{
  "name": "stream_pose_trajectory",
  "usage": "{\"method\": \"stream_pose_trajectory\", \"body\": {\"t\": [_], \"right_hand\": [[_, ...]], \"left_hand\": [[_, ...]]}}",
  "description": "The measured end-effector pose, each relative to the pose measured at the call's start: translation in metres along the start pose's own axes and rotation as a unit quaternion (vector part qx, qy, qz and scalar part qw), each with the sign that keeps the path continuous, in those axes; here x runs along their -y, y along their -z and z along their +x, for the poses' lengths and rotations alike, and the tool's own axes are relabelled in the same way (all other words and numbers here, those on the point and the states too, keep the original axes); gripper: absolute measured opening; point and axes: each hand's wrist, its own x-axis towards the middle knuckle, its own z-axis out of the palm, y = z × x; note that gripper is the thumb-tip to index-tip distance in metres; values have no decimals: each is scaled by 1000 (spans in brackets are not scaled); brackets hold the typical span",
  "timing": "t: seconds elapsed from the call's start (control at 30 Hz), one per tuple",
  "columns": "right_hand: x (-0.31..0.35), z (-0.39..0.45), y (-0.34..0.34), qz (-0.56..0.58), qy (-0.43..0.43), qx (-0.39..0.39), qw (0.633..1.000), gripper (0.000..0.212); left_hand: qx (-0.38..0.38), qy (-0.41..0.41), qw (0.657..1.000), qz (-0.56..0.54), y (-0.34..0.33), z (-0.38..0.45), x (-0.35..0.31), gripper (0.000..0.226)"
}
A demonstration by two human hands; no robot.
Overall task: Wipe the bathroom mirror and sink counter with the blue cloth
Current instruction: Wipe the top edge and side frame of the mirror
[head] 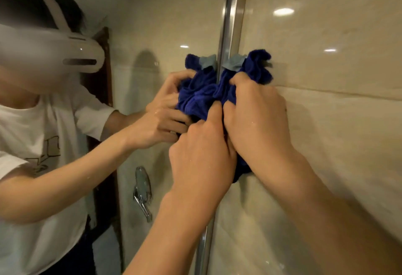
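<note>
You are on the mirror step: both of your hands press the bunched blue cloth (258, 66) against the right-hand edge of the mirror (165, 24), right where the glass meets its metal frame strip (233, 14). Your right hand (258, 118) sits on top of the wad, its fingers (238, 81) curled over the folds and clamped on the cloth. Your left hand (200, 157) lies just below and beside it, touching it, fingers tucked into the lower part of the same wad and gripping it too. The cloth spills past the strip onto the tiled wall (326, 144), so part of your wipe is landing off the glass.

The next move probably calls for drawing the cloth back to the left, onto open glass, or running it down along the strip to finish the border. You have plenty of free mirror to the left and below; to the right the frame ends your stroke. The sink counter is out of view, so that part likely waits below you.
</note>
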Motion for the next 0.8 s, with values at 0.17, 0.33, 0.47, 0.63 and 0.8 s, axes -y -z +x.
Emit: {"method": "stream_pose_trajectory", "body": {"t": [0.17, 0.33, 0.47, 0.63, 0.8], "right_hand": [[-2, -55, -30, 9, -20, 23, 999, 29], [-6, -78, -41, -9, -10, 31, 999, 26], [-3, -32, -22, -26, -1, -16, 1000, 23], [-6, -32, -31, -37, 10, -34, 999, 19], [-15, -67, -53, 3, 0, -30, 1000, 23]], "left_hand": [[45, 10, 998, 40, -30, -53, 30, 49], [35, 10, 999, 35, -39, -72, 36, 36], [-9, -12, 999, 28, -22, -31, 21, 37], [-25, -34, 999, 22, -27, -34, 28, 27], [-34, -33, 999, 7, -51, -64, 46, 23]]}}
